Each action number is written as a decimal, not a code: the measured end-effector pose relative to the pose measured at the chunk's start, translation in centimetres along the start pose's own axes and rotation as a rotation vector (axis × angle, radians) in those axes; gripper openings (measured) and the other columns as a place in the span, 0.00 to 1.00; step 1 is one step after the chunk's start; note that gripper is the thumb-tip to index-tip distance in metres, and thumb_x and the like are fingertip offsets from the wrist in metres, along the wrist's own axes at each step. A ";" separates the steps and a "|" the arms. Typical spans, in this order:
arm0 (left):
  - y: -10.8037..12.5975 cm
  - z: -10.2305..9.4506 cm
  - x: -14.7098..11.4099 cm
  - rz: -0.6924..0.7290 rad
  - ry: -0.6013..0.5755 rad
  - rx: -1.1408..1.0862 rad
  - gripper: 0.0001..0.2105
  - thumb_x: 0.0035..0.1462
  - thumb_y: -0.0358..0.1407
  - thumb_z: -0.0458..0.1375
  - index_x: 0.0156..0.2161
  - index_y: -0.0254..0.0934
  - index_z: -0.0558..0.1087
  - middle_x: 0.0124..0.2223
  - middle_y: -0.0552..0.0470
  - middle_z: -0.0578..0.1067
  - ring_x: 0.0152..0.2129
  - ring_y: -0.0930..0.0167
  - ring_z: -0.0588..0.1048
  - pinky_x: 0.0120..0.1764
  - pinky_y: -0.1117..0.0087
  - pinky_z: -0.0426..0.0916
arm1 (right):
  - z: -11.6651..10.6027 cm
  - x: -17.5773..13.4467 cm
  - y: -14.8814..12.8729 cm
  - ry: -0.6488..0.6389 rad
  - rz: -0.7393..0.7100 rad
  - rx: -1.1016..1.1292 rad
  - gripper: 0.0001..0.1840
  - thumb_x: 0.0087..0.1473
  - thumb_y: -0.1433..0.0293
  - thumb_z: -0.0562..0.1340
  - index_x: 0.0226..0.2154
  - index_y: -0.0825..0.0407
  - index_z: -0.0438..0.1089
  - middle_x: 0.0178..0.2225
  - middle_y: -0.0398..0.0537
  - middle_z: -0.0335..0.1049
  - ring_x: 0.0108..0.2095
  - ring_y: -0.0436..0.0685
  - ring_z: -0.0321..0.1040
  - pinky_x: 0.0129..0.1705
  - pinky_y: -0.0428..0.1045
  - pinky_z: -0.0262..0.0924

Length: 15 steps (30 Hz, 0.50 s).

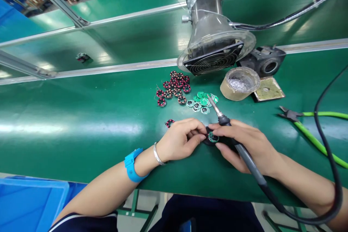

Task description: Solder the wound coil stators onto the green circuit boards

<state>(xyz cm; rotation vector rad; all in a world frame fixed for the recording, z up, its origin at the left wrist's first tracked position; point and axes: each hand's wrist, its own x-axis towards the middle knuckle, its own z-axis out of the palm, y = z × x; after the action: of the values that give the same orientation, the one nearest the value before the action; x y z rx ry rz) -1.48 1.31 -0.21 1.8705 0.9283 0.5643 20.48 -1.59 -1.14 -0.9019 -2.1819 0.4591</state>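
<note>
A small round green circuit board [213, 137] sits on a dark round piece [208, 143] on the bench, between my two hands. My left hand [181, 138] is closed in a pinch at the board's left side; what its fingertips grip is hidden. A soldering iron [248, 161] lies in my right hand [252, 145], its tip pointing up and away from the board. That hand's thumb and forefinger also reach the board's right edge. Just beyond my left hand is a single copper-wound coil ring [170, 123].
Several coil rings [178, 92] and round green boards [203, 101] lie ahead. A tub with silvery bits [236, 84], a sponge tray [269, 88] and an iron stand [265, 63] sit right, near green-handled cutters [292, 115]. A fume extractor [216, 59] hangs above.
</note>
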 end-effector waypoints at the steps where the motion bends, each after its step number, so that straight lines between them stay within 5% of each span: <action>1: 0.0 0.1 0.0 -0.002 -0.007 0.003 0.07 0.54 0.27 0.57 0.40 0.33 0.71 0.36 0.52 0.70 0.25 0.77 0.71 0.28 0.76 0.69 | 0.0 0.1 0.0 0.010 0.010 -0.012 0.20 0.52 0.74 0.63 0.48 0.51 0.63 0.41 0.51 0.75 0.36 0.55 0.71 0.38 0.51 0.69; 4: -0.1 0.5 0.0 0.008 0.007 0.072 0.13 0.51 0.30 0.62 0.44 0.34 0.72 0.36 0.52 0.69 0.23 0.77 0.69 0.28 0.74 0.69 | 0.1 0.2 0.0 0.029 0.016 -0.017 0.18 0.53 0.74 0.63 0.47 0.51 0.64 0.38 0.49 0.75 0.34 0.54 0.71 0.36 0.51 0.69; 11: 0.2 2.5 -0.5 -0.017 0.171 0.188 0.07 0.51 0.35 0.65 0.34 0.34 0.74 0.28 0.55 0.67 0.21 0.77 0.66 0.25 0.75 0.64 | -0.1 0.0 0.5 -0.041 0.013 0.067 0.17 0.54 0.78 0.61 0.47 0.51 0.65 0.41 0.50 0.75 0.40 0.54 0.73 0.40 0.49 0.70; 15: 0.5 2.3 -1.0 -0.015 0.150 0.198 0.06 0.54 0.35 0.63 0.36 0.34 0.74 0.30 0.54 0.69 0.22 0.77 0.67 0.26 0.75 0.65 | -0.3 0.0 0.5 -0.050 -0.005 0.073 0.18 0.54 0.79 0.60 0.47 0.51 0.65 0.44 0.51 0.74 0.39 0.53 0.72 0.39 0.48 0.69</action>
<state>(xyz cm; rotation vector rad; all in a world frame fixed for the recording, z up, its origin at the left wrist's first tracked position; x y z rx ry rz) -0.28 -0.82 -0.81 2.0160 1.1305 0.6296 20.90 -1.28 -1.20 -0.8533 -2.1975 0.5610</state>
